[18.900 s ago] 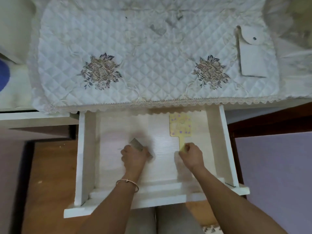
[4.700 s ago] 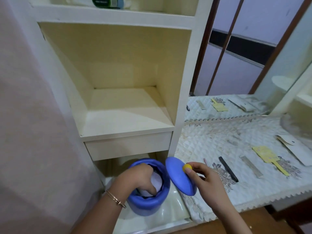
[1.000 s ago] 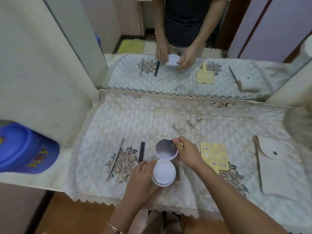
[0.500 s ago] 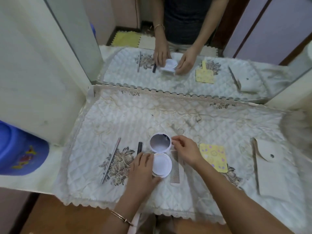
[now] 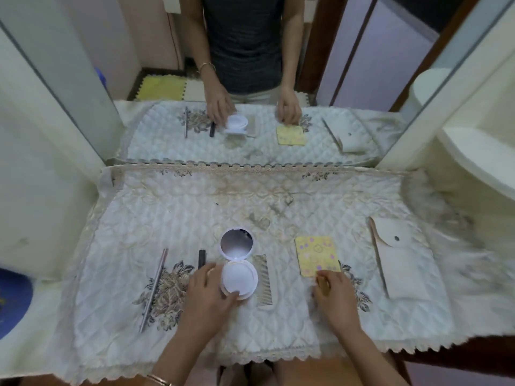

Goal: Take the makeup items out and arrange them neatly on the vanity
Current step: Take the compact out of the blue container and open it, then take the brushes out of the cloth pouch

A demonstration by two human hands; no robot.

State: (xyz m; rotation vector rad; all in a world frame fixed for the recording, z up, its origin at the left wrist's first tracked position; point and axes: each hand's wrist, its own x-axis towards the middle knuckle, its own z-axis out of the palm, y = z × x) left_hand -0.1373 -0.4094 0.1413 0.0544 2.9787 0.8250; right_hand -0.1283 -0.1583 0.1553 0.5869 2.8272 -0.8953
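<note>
An open white round compact lies on the quilted vanity cloth (image 5: 278,213), its mirror lid (image 5: 236,243) tipped back and its base (image 5: 240,277) towards me. My left hand (image 5: 207,293) grips the left side of the base with thumb and fingers. My right hand (image 5: 334,298) is to the right, its fingers curled round the handle of the yellow patterned paddle (image 5: 316,256); the handle is mostly hidden. A fine comb (image 5: 264,280) lies partly under the compact's right edge. Left of the compact lie a black stick (image 5: 201,259) and a thin metallic pencil (image 5: 154,288).
A white flap pouch (image 5: 395,260) lies at the cloth's right. A blue container (image 5: 11,299) stands at the far left. The big mirror (image 5: 250,121) rises behind the cloth and reflects a person's torso and hands. A white shelf unit (image 5: 473,151) stands on the right.
My right hand has let go of the compact's lid and moved right to the yellow paddle's handle. The open compact now rests on the cloth, still held by my left hand.
</note>
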